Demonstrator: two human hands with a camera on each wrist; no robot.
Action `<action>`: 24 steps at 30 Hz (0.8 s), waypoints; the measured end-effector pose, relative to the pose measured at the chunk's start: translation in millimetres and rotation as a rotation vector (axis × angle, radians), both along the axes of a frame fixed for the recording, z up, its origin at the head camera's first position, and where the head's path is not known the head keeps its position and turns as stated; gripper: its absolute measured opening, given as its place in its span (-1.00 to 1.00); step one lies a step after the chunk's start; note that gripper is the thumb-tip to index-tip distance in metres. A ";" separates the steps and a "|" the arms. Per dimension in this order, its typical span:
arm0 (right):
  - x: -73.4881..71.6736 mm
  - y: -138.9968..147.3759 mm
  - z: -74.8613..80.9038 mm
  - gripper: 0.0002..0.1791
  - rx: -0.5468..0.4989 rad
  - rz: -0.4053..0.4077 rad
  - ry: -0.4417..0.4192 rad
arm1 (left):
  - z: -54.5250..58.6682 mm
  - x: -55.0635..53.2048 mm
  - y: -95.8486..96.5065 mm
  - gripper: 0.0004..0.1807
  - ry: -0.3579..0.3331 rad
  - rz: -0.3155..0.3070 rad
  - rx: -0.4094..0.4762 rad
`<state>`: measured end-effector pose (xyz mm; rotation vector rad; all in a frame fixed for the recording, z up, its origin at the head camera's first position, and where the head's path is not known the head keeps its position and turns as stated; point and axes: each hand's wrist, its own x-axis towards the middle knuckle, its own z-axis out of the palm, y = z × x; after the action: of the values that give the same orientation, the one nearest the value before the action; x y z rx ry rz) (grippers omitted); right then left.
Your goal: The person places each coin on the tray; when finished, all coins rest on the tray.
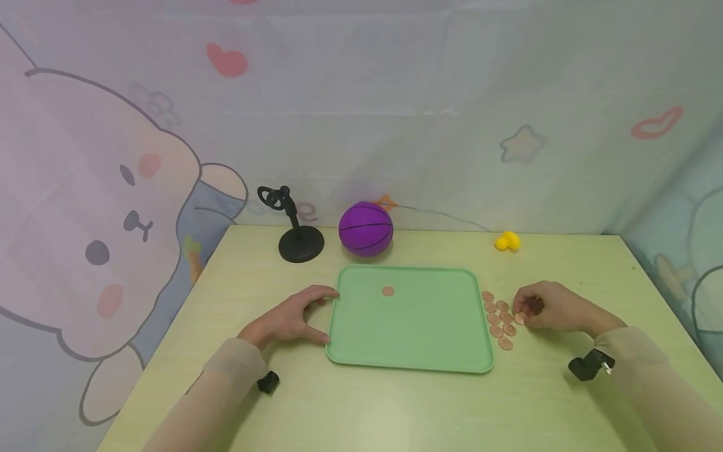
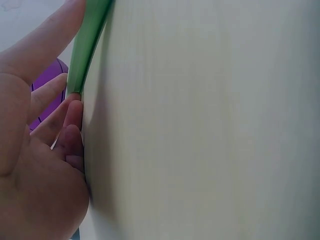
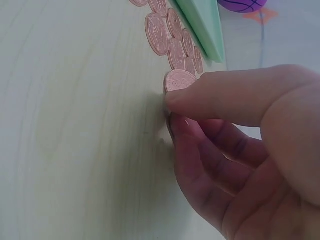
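A light-green tray [image 1: 409, 320] lies on the table with one copper coin [image 1: 388, 291] on it near its back edge. At the tray's left rim is my left hand [image 1: 290, 317], thumb and fingers spread and touching the edge. Just right of the tray, several copper coins [image 1: 493, 319] lie flat in a loose cluster. My right hand [image 1: 550, 307] is beside them and pinches one coin [image 3: 179, 80] between thumb and fingers. In the right wrist view the thumb lies over part of that coin, and its lower part is hidden.
Behind the tray sits a purple ball [image 1: 366, 229] with black lines. A black round-based stand [image 1: 301, 244] is to its left. A small yellow object [image 1: 508, 241] lies at the back right. A printed curtain [image 1: 395, 125] hangs behind the table.
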<state>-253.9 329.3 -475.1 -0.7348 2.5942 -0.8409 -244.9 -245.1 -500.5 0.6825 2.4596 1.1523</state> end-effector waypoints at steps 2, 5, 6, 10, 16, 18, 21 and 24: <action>0.1 1.2 -1.4 -0.80 -0.010 -0.007 -0.004 | -0.3 0.1 -0.1 0.01 0.002 0.001 -0.002; 0.9 3.4 -3.2 -0.78 -0.032 -0.020 -0.019 | -0.7 0.0 -0.2 0.01 0.005 0.000 -0.004; 1.1 4.1 -3.7 -0.77 -0.041 -0.021 -0.023 | -0.9 0.0 -0.3 0.01 0.007 0.000 -0.005; 1.9 6.4 -4.2 -0.77 -0.068 -0.019 -0.042 | -1.8 -0.8 -0.7 0.00 0.012 -0.003 -0.004; 2.4 7.8 -2.4 -0.76 -0.058 -0.020 -0.060 | -1.0 -0.9 -0.1 0.00 0.017 -0.009 -0.012; 3.0 7.5 -1.4 -0.75 -0.051 -0.017 -0.056 | -0.3 -0.7 0.2 0.00 0.019 -0.011 -0.016; 3.8 6.4 -0.4 -0.75 -0.040 -0.022 -0.052 | -0.1 -0.6 0.1 0.01 0.023 -0.011 -0.018; 4.7 5.2 0.8 -0.75 -0.032 -0.017 -0.057 | -0.8 -0.3 0.0 0.01 0.020 -0.007 -0.015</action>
<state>-249.3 334.6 -474.4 -0.6885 2.5460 -0.8974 -245.1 -245.1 -501.4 0.7014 2.4776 1.1282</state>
